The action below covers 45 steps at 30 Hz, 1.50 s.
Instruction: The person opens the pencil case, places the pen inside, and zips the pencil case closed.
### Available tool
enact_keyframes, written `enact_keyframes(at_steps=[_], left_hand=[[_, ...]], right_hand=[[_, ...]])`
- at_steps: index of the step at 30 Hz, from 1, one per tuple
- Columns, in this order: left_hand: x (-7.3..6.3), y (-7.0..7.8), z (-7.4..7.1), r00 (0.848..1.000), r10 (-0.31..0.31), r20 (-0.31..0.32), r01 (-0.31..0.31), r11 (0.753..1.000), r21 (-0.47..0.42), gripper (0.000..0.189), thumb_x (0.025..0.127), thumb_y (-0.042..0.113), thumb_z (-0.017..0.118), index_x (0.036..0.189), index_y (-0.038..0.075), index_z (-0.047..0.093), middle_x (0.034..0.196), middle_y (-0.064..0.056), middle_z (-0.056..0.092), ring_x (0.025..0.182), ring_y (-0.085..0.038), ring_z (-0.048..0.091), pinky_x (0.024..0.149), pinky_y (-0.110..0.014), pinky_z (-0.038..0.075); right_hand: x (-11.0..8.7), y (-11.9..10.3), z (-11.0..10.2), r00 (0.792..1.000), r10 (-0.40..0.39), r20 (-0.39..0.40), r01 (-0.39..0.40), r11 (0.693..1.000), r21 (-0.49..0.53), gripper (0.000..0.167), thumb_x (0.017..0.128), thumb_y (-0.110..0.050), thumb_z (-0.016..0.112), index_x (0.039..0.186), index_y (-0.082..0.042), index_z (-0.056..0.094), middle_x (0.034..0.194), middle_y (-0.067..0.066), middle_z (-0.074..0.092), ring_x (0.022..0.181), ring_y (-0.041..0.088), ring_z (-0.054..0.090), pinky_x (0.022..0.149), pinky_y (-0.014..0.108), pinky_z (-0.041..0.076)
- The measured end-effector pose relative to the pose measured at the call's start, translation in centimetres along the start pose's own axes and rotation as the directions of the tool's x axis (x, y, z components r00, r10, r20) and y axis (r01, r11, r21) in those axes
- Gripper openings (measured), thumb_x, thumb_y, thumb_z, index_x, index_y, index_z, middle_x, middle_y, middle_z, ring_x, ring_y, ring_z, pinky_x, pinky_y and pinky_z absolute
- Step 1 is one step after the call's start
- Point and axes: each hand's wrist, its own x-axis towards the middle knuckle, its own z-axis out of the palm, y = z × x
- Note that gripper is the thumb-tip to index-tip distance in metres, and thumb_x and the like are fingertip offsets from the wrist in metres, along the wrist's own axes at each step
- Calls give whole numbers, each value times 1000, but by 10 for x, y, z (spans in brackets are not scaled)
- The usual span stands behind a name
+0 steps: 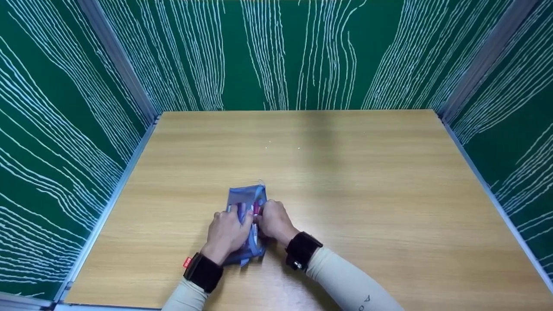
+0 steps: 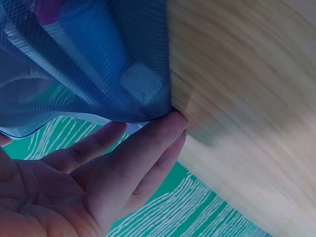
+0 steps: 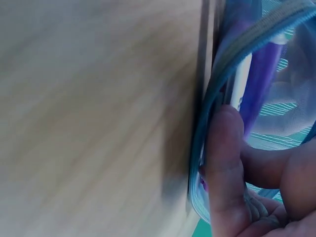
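Note:
A blue mesh zip pouch (image 1: 246, 194) with pens inside lies under both hands. My left hand (image 1: 228, 231) holds it from the left, fingers spread over the mesh. In the left wrist view, the left fingertips (image 2: 173, 123) press at the lower edge of the mesh. My right hand (image 1: 276, 220) is at the pouch's open right side, its fingers bent. The right wrist view has the right thumb and bent forefinger inside the zip rim (image 3: 224, 69), pinching at the end of a white pen (image 3: 241, 81). Beside that lies a purple pen (image 3: 261, 81).
The pouch is on a wood-grain table (image 1: 367, 185), toward the front and left of the middle. Green panels with white wavy lines (image 1: 293, 56) stand around the sides and back, with metal posts (image 1: 119, 60) at the corners. A few white specks mark the far tabletop.

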Motion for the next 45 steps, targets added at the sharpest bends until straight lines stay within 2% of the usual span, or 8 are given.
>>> enact_keyframes(at_steps=[6,10,19,23,28,35,39,45], left_hand=[[1,-1,0,999,17,-38,-18,1000,-2,58,103,47,48,116,-7,63,96,-27,69,92,-43,65,75,-52,53],[1,-2,0,999,25,-37,-25,1000,4,58,104,47,47,117,-8,63,95,-26,69,91,-43,65,76,-52,53],[0,-1,0,1000,6,-6,-6,1000,8,66,103,51,46,127,-8,60,100,-26,69,93,-40,64,75,-50,54],[0,0,-1,1000,-12,21,12,1000,18,72,103,55,44,135,-9,56,106,-26,69,96,-38,63,77,-49,54],[-1,1,-1,999,-18,29,17,999,32,76,102,58,45,136,-9,56,106,-26,68,97,-39,62,76,-49,55],[-1,5,2,999,-47,25,46,997,58,83,99,65,48,138,-8,54,111,-28,68,101,-40,61,77,-50,54],[-1,7,2,998,-57,30,54,995,78,85,98,67,48,140,-7,53,112,-28,67,102,-40,60,78,-50,54],[1,9,6,996,-70,48,65,993,98,86,98,68,46,141,-6,51,112,-28,66,102,-39,59,78,-49,53]], right_hand=[[1,1,-4,1000,1,-7,-2,1000,-13,34,91,-11,76,58,-12,65,58,-1,60,56,13,57,49,28,48],[1,1,-9,1000,3,-26,-4,1000,-19,36,91,-11,76,58,-14,59,60,-2,59,59,14,57,53,31,50],[-6,9,-25,999,15,-28,-14,999,44,26,89,-22,81,69,-7,75,58,-4,63,52,11,57,48,27,47],[-8,13,-34,999,40,-29,-39,999,36,24,88,-24,82,71,-10,74,60,-4,64,54,12,60,53,28,52],[-11,17,-42,998,51,-37,-49,998,41,21,89,-24,81,78,-8,75,60,-3,66,51,12,63,63,32,56],[-15,26,-49,993,5,-118,-5,1000,-3,18,88,-24,81,82,-7,76,70,1,71,61,13,64,70,37,56],[-17,29,-52,992,7,-122,-4,1000,27,18,89,-23,81,85,-6,77,68,0,70,54,11,63,69,37,56],[-18,33,-56,994,34,-106,-26,997,74,17,90,-22,79,89,-5,76,55,-6,65,44,11,64,70,34,58]])
